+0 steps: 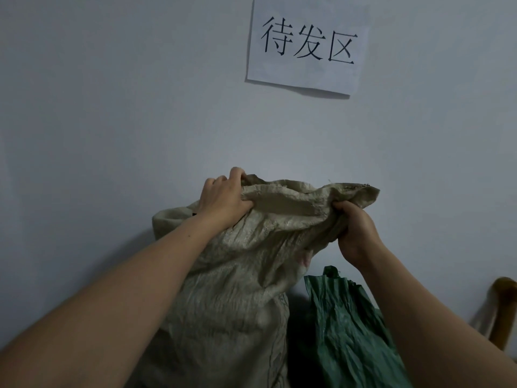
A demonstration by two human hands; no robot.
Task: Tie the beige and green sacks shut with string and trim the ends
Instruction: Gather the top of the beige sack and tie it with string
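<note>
Across the whole upper frame: a pale wall (112,93), bare but for a paper sign (307,43) with three printed characters at upper right.

Centre to lower centre: beige sack (232,289), woven, full, standing against the wall, its mouth open and pulled up to mid-frame. No string on it; none visible anywhere.

Lower right of centre: green sack (349,331), just beside the beige one, top crumpled and untied, lower than its neighbour.

Far right edge, low: a brownish wooden object (503,312), blurred, kind not clear.

Left of centre: left hand (223,200), arm stretched up from the lower left corner, fingers clenched over the left corner of the beige sack's rim.

Right of centre: right hand (354,228), arm rising from the lower right corner, fist closed on bunched cloth just under the rim's right side.

Step, as judged: gathering the beige sack's mouth, tying not begun. Next move calls for bringing both hands together to bunch the neck, then freeing one hand for string.
</note>
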